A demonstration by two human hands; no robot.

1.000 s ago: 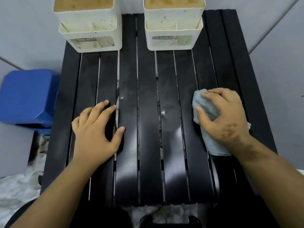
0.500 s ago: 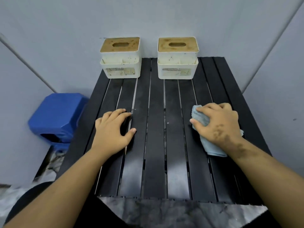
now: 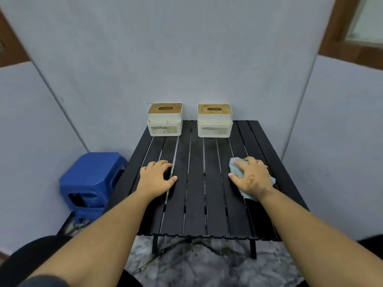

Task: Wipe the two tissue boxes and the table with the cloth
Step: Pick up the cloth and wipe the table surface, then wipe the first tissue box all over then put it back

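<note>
Your single head-worn camera looks forward and steeply down from above the near edge of the black slatted table (image 3: 196, 183), close enough that both your forearms fill the lower frame. Its wide angle reaches the grey partition walls (image 3: 186, 59) behind and the marbled floor (image 3: 207, 266) beneath.

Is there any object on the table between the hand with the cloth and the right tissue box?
Nothing visible. The right hand presses the cloth on the table, and only bare black slats lie between it and the right tissue box at the far edge.
</note>
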